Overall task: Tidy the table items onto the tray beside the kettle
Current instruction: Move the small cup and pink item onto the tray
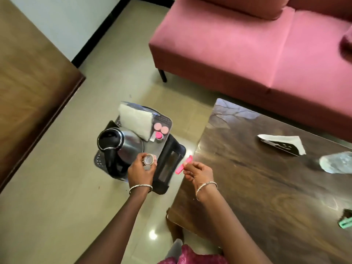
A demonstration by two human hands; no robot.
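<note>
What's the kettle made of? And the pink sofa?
The kettle looks like shiny metal, since it reflects light, with a black, probably plastic, lid and handle. The sofa seems covered in soft, velvety pink fabric, matte with a stitched seam.

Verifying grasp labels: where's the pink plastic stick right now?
Head view, centre: the pink plastic stick is pinched in the right hand, in the air between the dark tray on the floor and the wooden table's left edge.

Glossy beige tile floor point(62, 206) with a bright light glare point(153, 234), pale wall point(62, 20) with black skirting point(102, 29), pink sofa point(247, 44) on a black leg point(162, 75), dark wood table point(257, 187) near it, brown wood cabinet top point(28, 82) at left
</note>
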